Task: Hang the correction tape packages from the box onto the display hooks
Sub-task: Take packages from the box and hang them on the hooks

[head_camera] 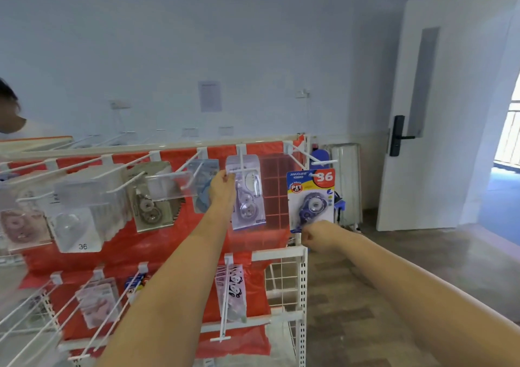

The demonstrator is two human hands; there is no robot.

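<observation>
My left hand (223, 188) pinches the top left corner of a clear-fronted correction tape package (247, 195) that hangs on a white display hook (241, 159) in the upper row. My right hand (316, 237) pinches the bottom edge of a blue-carded correction tape package (311, 197) marked 36, which hangs at the tip of the rightmost hook (309, 158). Several other packages (152, 195) hang on hooks to the left. No box is in view.
The white wire rack (302, 282) has red backing and long hooks sticking out towards me in two rows. A panda-print package (232, 288) hangs on a lower hook. Another person's head (8, 110) shows at the far left. A white door (439, 113) stands at right.
</observation>
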